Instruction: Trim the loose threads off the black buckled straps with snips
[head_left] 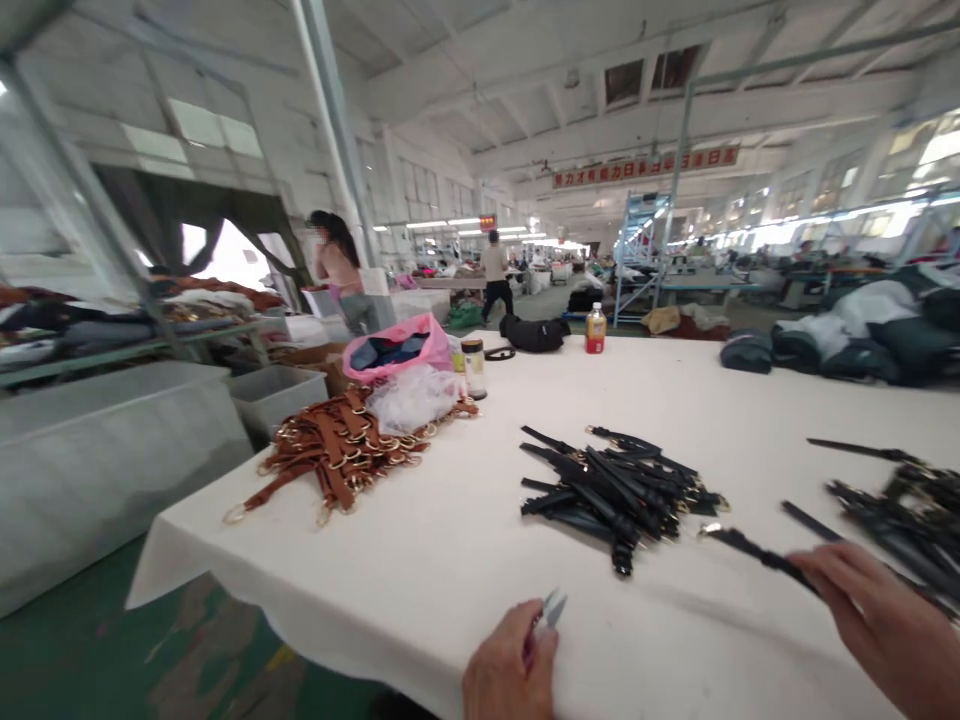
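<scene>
In my left hand point(511, 665), at the table's near edge, is a pair of thread snips point(553, 609), blades pointing up and away. My right hand point(881, 612) grips a black strap point(756, 552) with a gold-coloured metal fitting at its far end. Beyond the snips lies a heap of black straps point(619, 490) with similar metal fittings. Another heap of black straps point(911, 515) sits at the right edge, partly hidden behind my right hand.
A white-covered table point(420, 540) carries brown straps point(337, 450) with rings, a pink bag point(427, 345), a jar point(474, 370), a drink bottle point(595, 330) and a black bundle point(536, 333). Dark rolled bundles point(862, 340) lie at right. Grey bins point(112, 470) stand left; two people are beyond.
</scene>
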